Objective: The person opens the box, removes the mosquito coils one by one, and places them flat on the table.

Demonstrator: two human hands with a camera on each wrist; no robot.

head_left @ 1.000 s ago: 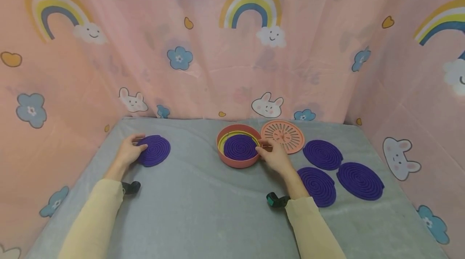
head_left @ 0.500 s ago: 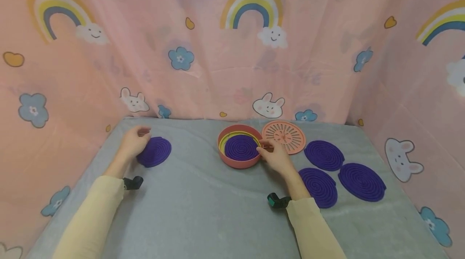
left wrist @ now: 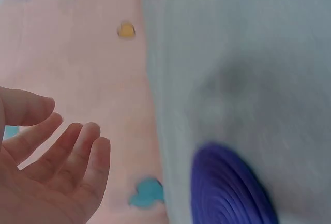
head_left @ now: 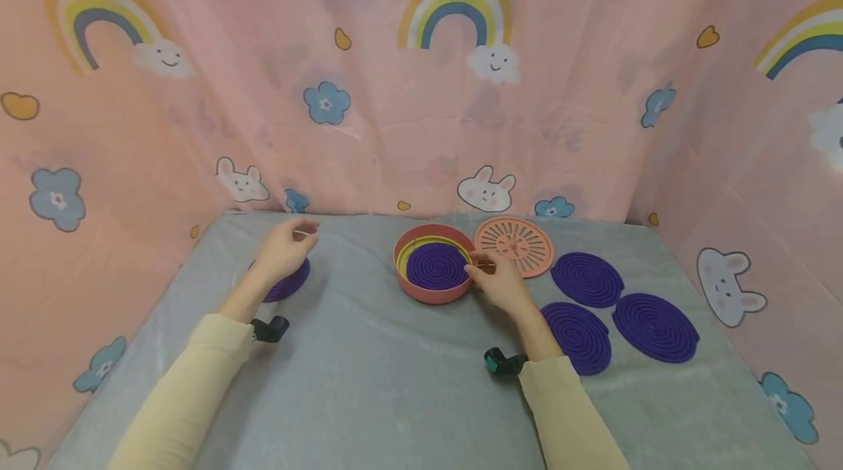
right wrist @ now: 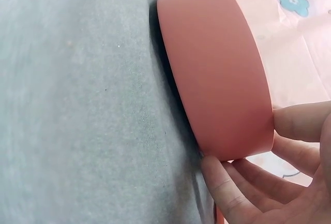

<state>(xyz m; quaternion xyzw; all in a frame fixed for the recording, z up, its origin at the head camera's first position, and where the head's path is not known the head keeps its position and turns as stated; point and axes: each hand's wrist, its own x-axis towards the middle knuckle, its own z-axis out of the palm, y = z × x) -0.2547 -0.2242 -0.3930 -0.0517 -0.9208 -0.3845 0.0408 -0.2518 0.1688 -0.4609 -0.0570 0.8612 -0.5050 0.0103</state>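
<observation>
My left hand (head_left: 285, 247) is raised over the table with its fingers loosely bent and nothing in them. Below it a purple mosquito coil (head_left: 294, 285) lies partly hidden; the left wrist view shows its grooved spiral (left wrist: 227, 188). My right hand (head_left: 502, 281) holds the side of a round pink mosquito coil box (head_left: 431, 296), thumb and fingers against its wall (right wrist: 217, 74). Inside the box, another purple coil (head_left: 436, 266) lies within a yellow ring (head_left: 407, 245).
A pink slotted lid (head_left: 535, 250) lies behind the right hand. Three more purple coils rest at the right: one at the back (head_left: 587, 280), one far right (head_left: 655, 328), one beside the forearm (head_left: 579, 342). A patterned curtain (head_left: 369, 148) borders the grey tabletop (head_left: 369, 382).
My left hand has let go of the left purple coil, lifted and moved to the right over it. The coil stays on the table. My right hand stays at the box.
</observation>
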